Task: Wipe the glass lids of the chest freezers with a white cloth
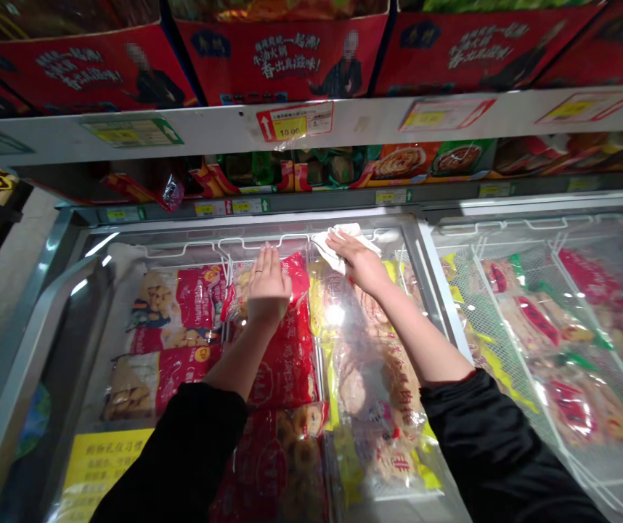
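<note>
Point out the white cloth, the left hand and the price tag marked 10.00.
white cloth point(325, 243): head view, on its bunched left end.
left hand point(268, 288): head view, on the back of the hand.
price tag point(290, 125): head view, on its yellow middle.

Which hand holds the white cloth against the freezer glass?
The right hand, with the cloth bunched beneath it; the left hand lies flat, empty, on the glass.

Both hands lie on the freezer lid point(120, 261) near its far edge. The left hand point(268, 290) is left of the right hand point(363, 265), which rests on a cloth point(329, 243). Packets point(192, 294) lie under the lid. A second freezer point(562, 312) stands to the right, and behind and above both runs a shelf point(377, 120) carrying boxes point(282, 62).
</note>
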